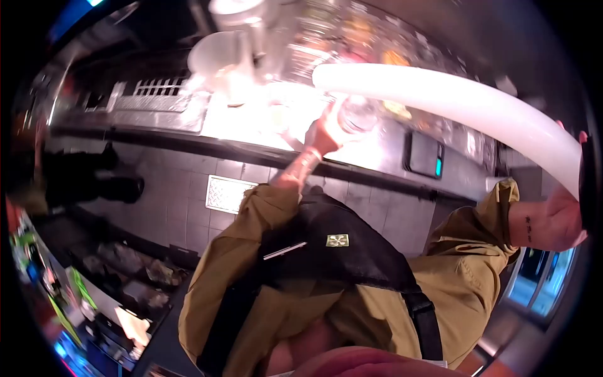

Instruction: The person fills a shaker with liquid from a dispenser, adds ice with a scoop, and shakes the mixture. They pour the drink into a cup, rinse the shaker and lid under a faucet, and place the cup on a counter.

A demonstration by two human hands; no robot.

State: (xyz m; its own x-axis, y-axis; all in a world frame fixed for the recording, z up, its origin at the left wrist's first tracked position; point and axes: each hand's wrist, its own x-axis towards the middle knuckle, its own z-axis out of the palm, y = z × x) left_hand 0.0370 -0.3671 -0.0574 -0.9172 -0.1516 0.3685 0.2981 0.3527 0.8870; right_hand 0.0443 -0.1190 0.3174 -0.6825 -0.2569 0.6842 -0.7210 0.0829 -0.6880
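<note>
My left hand (325, 131) reaches over the brightly lit counter, its fingers closed around a clear, round cup (360, 114). My right hand (559, 217) is raised at the far right, gripping the wide end of a long, smooth white tapering thing (440, 88). Its narrow, rounded end extends left above the clear cup and overlaps the counter in this view. Fingertips show past its far side, and the grip is partly cut off by the dark image edge. What kind of thing it is, I cannot tell.
On the steel counter (392, 151), a black scale-like device (424, 154) with a green display lies right of the cup. A translucent pitcher (223, 63) stands left, and clear containers (402, 38) line the back. A person's dark-clothed legs (94, 179) are at left on the tiled floor.
</note>
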